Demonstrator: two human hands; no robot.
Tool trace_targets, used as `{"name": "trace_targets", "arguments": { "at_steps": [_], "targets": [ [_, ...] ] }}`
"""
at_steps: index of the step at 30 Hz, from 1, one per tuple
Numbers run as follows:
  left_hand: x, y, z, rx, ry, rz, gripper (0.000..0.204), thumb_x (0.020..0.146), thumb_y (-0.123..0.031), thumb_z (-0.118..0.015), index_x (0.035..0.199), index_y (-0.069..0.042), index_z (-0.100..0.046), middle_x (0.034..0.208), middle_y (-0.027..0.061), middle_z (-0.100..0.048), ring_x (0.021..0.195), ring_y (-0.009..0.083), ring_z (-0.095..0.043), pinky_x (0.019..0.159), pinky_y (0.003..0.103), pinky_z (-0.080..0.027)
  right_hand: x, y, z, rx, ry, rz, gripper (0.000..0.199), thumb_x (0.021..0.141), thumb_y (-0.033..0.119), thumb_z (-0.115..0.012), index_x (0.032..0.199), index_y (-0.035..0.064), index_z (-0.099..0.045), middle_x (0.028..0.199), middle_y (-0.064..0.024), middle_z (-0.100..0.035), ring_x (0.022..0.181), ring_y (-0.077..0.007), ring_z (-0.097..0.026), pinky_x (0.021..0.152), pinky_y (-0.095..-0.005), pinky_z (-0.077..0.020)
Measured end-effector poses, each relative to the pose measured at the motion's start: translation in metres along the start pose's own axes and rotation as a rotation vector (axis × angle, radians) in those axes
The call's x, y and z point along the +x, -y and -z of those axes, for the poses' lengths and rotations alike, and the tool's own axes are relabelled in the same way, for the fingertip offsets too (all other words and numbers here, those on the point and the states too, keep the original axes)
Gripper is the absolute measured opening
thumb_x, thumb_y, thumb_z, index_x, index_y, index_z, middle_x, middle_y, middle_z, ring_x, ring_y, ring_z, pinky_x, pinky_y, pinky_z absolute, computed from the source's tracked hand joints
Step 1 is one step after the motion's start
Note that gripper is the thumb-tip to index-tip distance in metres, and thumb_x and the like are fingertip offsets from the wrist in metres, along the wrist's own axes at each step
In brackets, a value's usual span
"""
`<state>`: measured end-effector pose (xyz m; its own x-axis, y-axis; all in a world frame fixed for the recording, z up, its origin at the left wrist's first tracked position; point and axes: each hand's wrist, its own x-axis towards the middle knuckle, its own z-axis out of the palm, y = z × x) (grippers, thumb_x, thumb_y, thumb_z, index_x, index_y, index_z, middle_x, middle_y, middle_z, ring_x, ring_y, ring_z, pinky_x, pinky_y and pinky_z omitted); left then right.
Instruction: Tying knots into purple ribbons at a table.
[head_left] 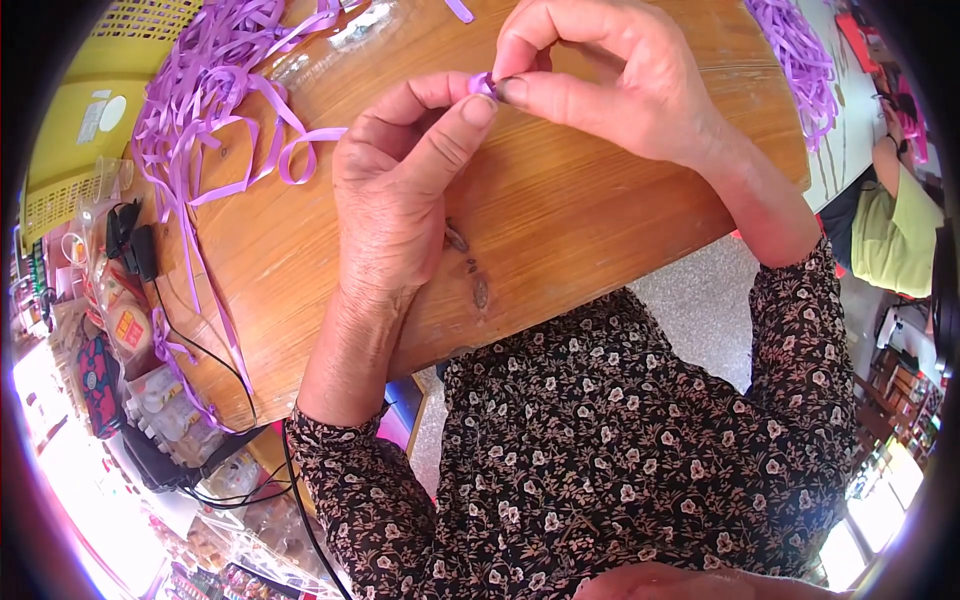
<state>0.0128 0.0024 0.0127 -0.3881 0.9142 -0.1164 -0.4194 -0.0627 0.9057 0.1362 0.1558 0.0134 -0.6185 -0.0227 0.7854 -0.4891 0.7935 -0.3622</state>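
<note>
Top centre of my feed: the left hand [395, 190] and right hand [610, 75] meet over a round wooden table [560, 230], both pinched closed on a small piece of purple ribbon [484, 84] held between thumbs and fingertips. A loose heap of purple ribbon strips [210, 90] sprawls at upper left beside a yellow basket [70, 130]; another purple bundle [795, 55] lies at upper right.
</note>
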Motion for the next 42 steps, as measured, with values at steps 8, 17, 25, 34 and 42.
{"name": "trace_targets", "arguments": {
  "at_steps": [8, 17, 25, 34, 42],
  "targets": [
    [0.001, 0.002, 0.012, -0.020, 0.051, -0.001, 0.014, 0.084, -0.001, -0.066, 0.098, 0.000, -0.065, 0.093, 0.0021, -0.064, 0.086, 0.0061, -0.055, 0.078, 0.019, -0.043, 0.002, 0.009, 0.007, 0.244, 0.007, -0.251, 0.009, 0.080, 0.008, -0.068, 0.085, 0.0022, -0.064, 0.083, -0.0023, -0.063, 0.082, -0.0086, -0.058, 0.074, -0.0222, -0.0447],
    [0.002, 0.001, 0.015, -0.005, 0.018, 0.040, 0.010, 0.085, -0.004, -0.065, 0.095, -0.001, -0.065, 0.078, -0.0044, -0.059, 0.064, -0.0007, -0.043, 0.054, 0.014, -0.030, 0.008, 0.020, 0.009, 0.345, 0.000, -0.881, 0.006, 0.082, 0.006, -0.066, 0.087, 0.0028, -0.064, 0.085, -0.0044, -0.063, 0.083, -0.0120, -0.059, 0.077, -0.0247, -0.0459],
    [-0.001, 0.000, 0.009, -0.003, -0.024, 0.027, 0.010, 0.086, -0.004, -0.064, 0.094, 0.000, -0.065, 0.078, -0.0024, -0.061, 0.067, 0.0015, -0.050, 0.059, 0.015, -0.037, 0.024, 0.035, 0.010, -0.203, 0.147, -0.236, 0.022, 0.079, 0.012, -0.070, 0.099, 0.0039, -0.066, 0.099, -0.0072, -0.061, 0.083, -0.0227, -0.058, 0.073, -0.0332, -0.0435],
    [-0.003, 0.006, 0.005, 0.224, -0.079, -0.115, 0.005, 0.084, -0.004, -0.066, 0.086, 0.000, -0.065, 0.068, -0.0055, -0.058, 0.058, -0.0010, -0.046, 0.051, 0.014, -0.036, 0.019, 0.030, 0.011, -0.432, 0.283, -0.148, 0.017, 0.072, 0.004, -0.069, 0.089, 0.0028, -0.066, 0.081, -0.0059, -0.060, 0.074, -0.0226, -0.055, 0.067, -0.0336, -0.0417],
    [0.000, 0.004, 0.010, 0.379, -0.058, -0.255, 0.006, 0.080, -0.003, -0.069, 0.079, 0.000, -0.064, 0.068, -0.0002, -0.054, 0.060, 0.0054, -0.049, 0.052, 0.021, -0.039, 0.019, 0.018, 0.016, -0.424, 0.246, -0.096, 0.019, 0.066, -0.002, -0.069, 0.084, 0.0002, -0.064, 0.076, -0.0084, -0.056, 0.070, -0.0256, -0.053, 0.066, -0.0332, -0.0417]
  ]
}}
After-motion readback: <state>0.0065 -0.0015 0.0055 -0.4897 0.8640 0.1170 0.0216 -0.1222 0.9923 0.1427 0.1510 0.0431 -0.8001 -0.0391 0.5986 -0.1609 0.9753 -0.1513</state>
